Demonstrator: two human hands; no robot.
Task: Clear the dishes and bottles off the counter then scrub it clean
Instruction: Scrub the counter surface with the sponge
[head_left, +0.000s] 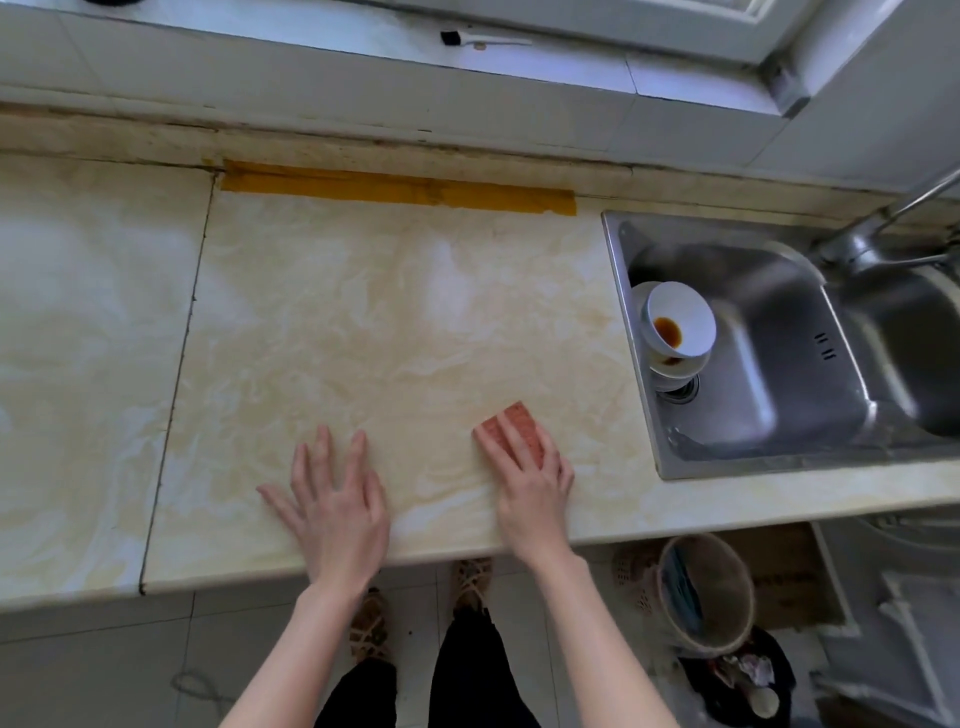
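Head view. My right hand (530, 478) lies on the pink rectangular scrubbing sponge (511, 421). The fingers are straight and laid flat over its top, pressing it down, not curled round it. The flat hold spreads the load over the whole pad so that its full face bears on the surface. The sponge rests on the cream marbled stone counter (363, 312), near the front edge and to the right of centre, between my left hand and the sink.

My left hand (337, 499) is apart from the sponge. Its fingers are spread and straight, palm down on the counter near the front edge, holding nothing. I judge that it serves as a brace while the other hand works.

The stacked white bowls (680, 325), the top one with a brown sauce residue, stand inside the stainless steel sink (615, 270) at right, against its left wall. I therefore judge the clearing step complete and the scrubbing step in hand.

A strip of yellow tape (400, 189) runs along the far edge of the counter. Scrubbing close to it may lift its edge.
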